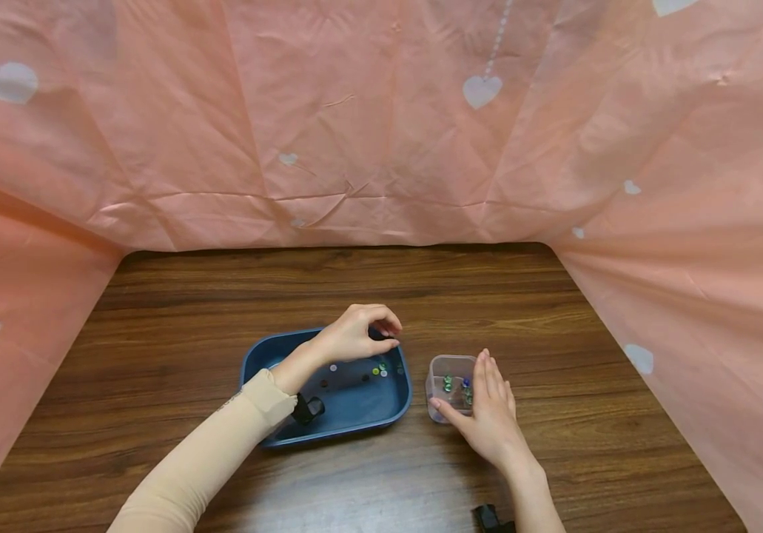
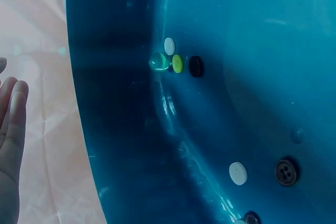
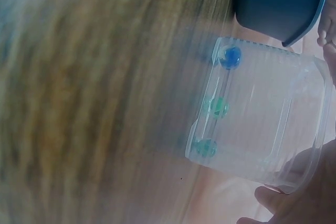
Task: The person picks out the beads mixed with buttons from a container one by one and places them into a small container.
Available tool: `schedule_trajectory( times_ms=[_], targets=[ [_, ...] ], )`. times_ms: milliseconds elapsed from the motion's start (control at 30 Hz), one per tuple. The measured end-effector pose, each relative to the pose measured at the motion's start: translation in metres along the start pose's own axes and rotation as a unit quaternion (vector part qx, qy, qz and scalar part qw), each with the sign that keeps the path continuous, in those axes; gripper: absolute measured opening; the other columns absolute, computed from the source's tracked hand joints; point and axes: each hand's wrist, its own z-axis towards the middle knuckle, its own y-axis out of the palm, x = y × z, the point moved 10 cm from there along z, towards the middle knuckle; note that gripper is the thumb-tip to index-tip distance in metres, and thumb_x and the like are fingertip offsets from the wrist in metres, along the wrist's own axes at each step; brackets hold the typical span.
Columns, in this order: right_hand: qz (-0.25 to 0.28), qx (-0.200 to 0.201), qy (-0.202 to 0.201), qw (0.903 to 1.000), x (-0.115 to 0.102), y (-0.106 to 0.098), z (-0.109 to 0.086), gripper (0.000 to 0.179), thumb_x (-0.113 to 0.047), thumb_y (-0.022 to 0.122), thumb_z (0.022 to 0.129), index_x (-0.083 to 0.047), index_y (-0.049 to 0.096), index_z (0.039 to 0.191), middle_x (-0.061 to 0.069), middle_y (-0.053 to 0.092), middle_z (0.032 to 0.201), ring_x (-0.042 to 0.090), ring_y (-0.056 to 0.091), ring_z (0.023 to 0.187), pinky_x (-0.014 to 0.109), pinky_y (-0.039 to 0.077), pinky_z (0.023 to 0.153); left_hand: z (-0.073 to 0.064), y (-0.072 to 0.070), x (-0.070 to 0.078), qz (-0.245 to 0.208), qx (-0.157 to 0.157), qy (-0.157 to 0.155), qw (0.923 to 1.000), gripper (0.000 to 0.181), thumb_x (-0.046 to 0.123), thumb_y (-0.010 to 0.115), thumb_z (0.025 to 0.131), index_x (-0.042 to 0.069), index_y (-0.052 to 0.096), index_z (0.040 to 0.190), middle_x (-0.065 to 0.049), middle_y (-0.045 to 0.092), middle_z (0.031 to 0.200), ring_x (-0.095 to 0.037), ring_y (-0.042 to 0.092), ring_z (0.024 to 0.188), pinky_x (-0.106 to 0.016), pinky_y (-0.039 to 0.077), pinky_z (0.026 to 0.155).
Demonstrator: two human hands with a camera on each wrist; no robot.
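My left hand hovers over the right end of a blue tray, its thumb and bent fingers apart with nothing visible between them. Inside the tray lie a green marble, a yellow-green button and several white and dark buttons, one brown with holes. My right hand rests against a small clear plastic container, fingers straight along its right side and thumb across its near side. A blue marble and green marbles lie at the container's bottom.
The container stands just right of the tray on a brown wood-grain table. A pink curtain with white hearts surrounds the table at the back and both sides. Black wrist mounts show near both wrists.
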Motion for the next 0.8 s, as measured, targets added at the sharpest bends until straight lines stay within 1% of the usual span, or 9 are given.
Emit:
schedule_trajectory(
  times_ms=[167,300,433,600,700,800],
  targets=[
    [-0.002,0.001,0.001,1.0,0.0,0.0,0.0,0.111,-0.066,0.055,0.076,0.002,-0.001,0.145,0.021,0.0,0.152,0.036,0.003,0.139,0.062,0.008,0.106,-0.002,0.0,-0.005,0.005,-0.003,-0.013,0.9999,0.016,0.01,0.068,0.08,0.008,0.063,0.095,-0.003,0.064,0.088,-0.009,0.061,0.08,-0.025,0.053,0.072],
    [-0.005,0.002,0.003,1.0,0.0,0.0,0.0,0.112,-0.066,0.055,0.076,0.002,-0.001,0.145,0.021,0.0,0.152,0.036,0.004,0.139,0.062,0.009,0.106,-0.004,0.0,-0.006,0.008,-0.003,-0.012,0.9999,0.016,0.01,0.068,0.08,0.006,0.063,0.095,-0.004,0.065,0.088,-0.01,0.061,0.079,-0.02,0.051,0.071],
    [-0.004,0.001,0.004,1.0,0.0,0.0,0.0,0.111,-0.066,0.055,0.076,0.001,-0.002,0.145,0.021,-0.001,0.152,0.036,0.003,0.139,0.061,0.008,0.106,-0.006,0.001,-0.008,0.017,-0.01,-0.009,0.9998,0.017,0.011,0.068,0.081,0.003,0.063,0.095,-0.005,0.065,0.088,-0.01,0.061,0.079,-0.022,0.052,0.071],
    [-0.004,0.001,0.005,1.0,0.0,0.0,0.0,0.112,-0.066,0.056,0.076,0.001,-0.001,0.145,0.02,0.0,0.152,0.035,0.004,0.139,0.06,0.008,0.107,-0.007,0.002,-0.014,0.019,-0.018,-0.018,0.9995,0.016,0.011,0.068,0.081,0.004,0.064,0.095,-0.006,0.066,0.089,-0.01,0.062,0.079,-0.025,0.053,0.071],
    [-0.004,0.001,0.004,1.0,0.0,-0.001,0.0,0.112,-0.066,0.056,0.076,0.0,-0.002,0.145,0.021,0.001,0.152,0.036,0.004,0.139,0.06,0.009,0.106,-0.008,0.003,-0.018,0.019,-0.023,-0.025,0.9992,0.016,0.011,0.068,0.081,0.004,0.064,0.094,-0.007,0.066,0.089,-0.009,0.062,0.079,-0.025,0.053,0.071],
    [-0.003,0.003,0.003,1.0,0.0,-0.002,0.001,0.112,-0.065,0.057,0.076,0.001,-0.001,0.145,0.022,0.002,0.151,0.036,0.005,0.139,0.06,0.009,0.106,-0.007,0.005,-0.02,0.021,-0.036,-0.03,0.9987,0.016,0.012,0.068,0.081,0.005,0.064,0.095,-0.008,0.066,0.09,-0.009,0.062,0.079,-0.024,0.053,0.071]
  ],
)
